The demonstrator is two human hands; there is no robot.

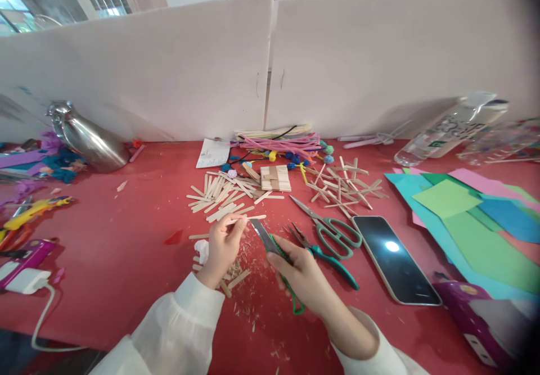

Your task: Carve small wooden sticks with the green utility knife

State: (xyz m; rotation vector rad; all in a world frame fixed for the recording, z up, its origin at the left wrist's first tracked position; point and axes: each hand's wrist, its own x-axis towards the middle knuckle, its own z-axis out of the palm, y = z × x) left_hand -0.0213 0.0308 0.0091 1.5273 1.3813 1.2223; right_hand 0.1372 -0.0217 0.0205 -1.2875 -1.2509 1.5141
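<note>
My left hand [223,247] pinches a thin wooden stick [253,217] by one end, holding it level above the red table [126,206]. My right hand [300,274] is closed round a green-handled utility knife [270,242], whose blade points up and left toward the stick's free end. Wood shavings [248,251] lie scattered under both hands. A crumpled white scrap [202,249] sits just left of my left hand.
A pile of flat wooden sticks [219,195], a bundled stack [275,177] and thin crossed sticks [341,186] lie beyond. Two scissors [333,234], a phone [394,260], coloured paper [468,217], pipe cleaners [282,141], a steel jug [86,139] and a plastic bottle [447,130] surround them.
</note>
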